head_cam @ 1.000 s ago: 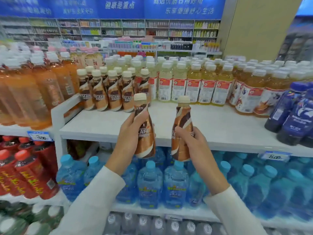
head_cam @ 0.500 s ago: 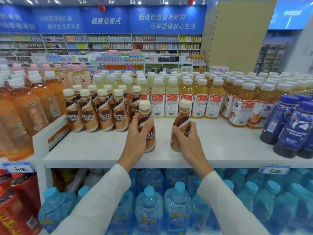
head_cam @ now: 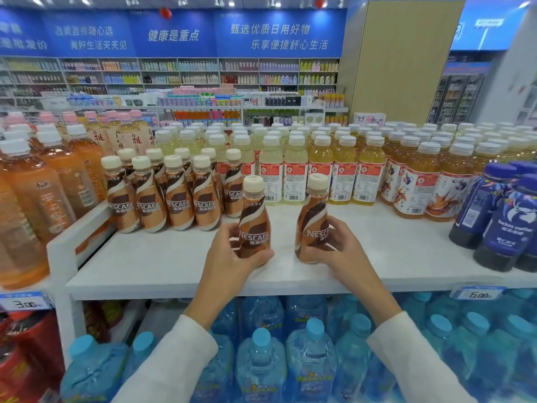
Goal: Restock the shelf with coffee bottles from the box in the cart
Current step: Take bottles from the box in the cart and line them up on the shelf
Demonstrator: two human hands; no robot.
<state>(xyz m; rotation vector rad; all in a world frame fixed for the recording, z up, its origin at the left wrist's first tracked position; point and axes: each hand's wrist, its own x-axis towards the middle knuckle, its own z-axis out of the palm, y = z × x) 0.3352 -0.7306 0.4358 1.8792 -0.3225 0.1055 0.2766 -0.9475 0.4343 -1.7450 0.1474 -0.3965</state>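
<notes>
**Stood Upright at the Shelf Front, Short of the Row**

Gripped one coffee bottle [head_cam: 254, 219] low on its body with the left hand [head_cam: 232, 257], fingers and thumb curled round the label. Gripped a second bottle [head_cam: 312, 219] the same way with the right hand [head_cam: 337, 251]. Stood both upright, caps up, bases apparently down on the white shelf [head_cam: 174, 263] near its front edge, a clear gap between the two. Faced the stocked coffee row [head_cam: 162, 205] behind and to the left of both hands, with the left-hand bottle just beside the row's right end and the right-hand bottle farther off, in front of the yellow tea bottles [head_cam: 296, 170]. Looked, by that lie, to need a short slide back and leftward, left hand first, long axes kept vertical. Risked toppling the row's nearest bottle if pushed crooked. Showed no box or cart in view.
</notes>
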